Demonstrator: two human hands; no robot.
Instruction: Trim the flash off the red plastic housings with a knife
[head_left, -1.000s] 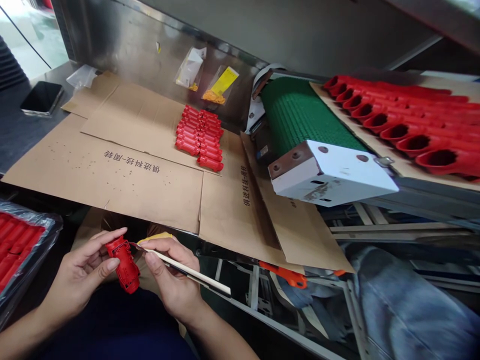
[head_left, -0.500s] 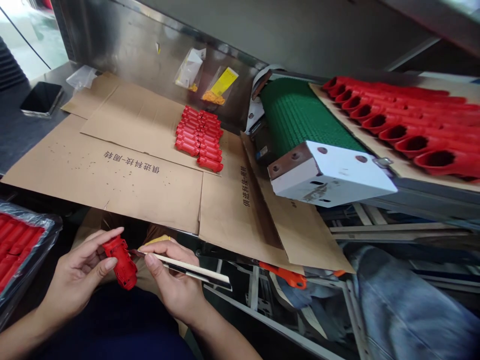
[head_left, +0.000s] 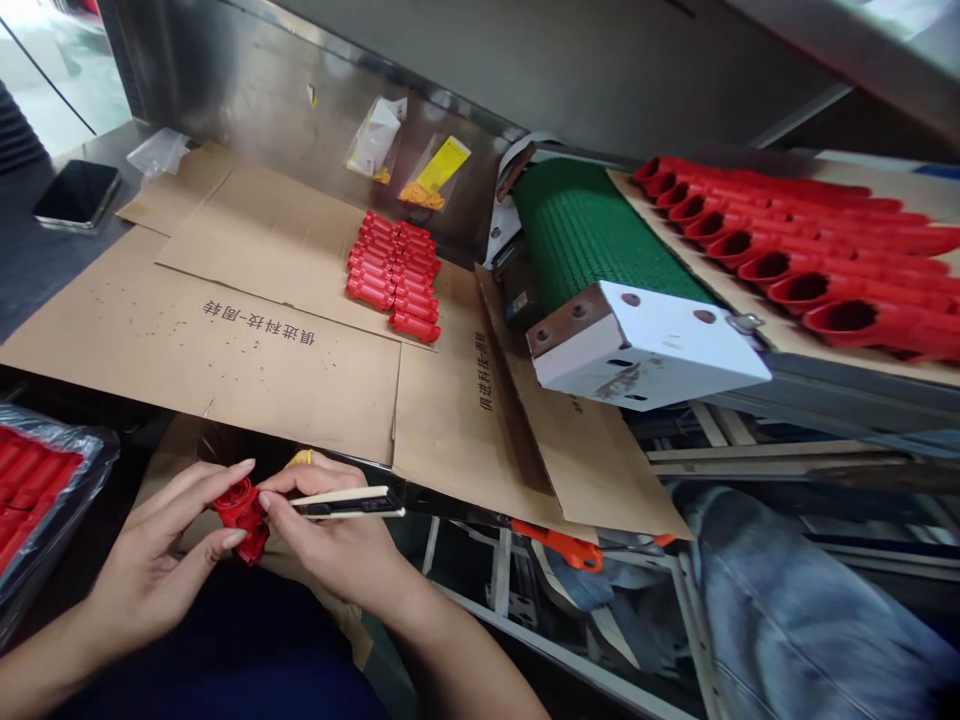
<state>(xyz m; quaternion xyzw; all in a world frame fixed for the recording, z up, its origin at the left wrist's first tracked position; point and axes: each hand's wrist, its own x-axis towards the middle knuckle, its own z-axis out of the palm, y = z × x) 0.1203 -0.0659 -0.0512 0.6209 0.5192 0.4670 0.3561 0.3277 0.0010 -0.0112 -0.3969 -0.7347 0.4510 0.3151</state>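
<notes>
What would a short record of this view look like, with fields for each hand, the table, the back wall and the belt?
Left hand: holding a red part
Right hand: holding a slim cream-and-black tool, fingertips at the part's edge
Table: cardboard, with rows of red pieces; phone at left
Back wall: two clear bags with orange bits
Belt: green, red tubes beside it
</notes>
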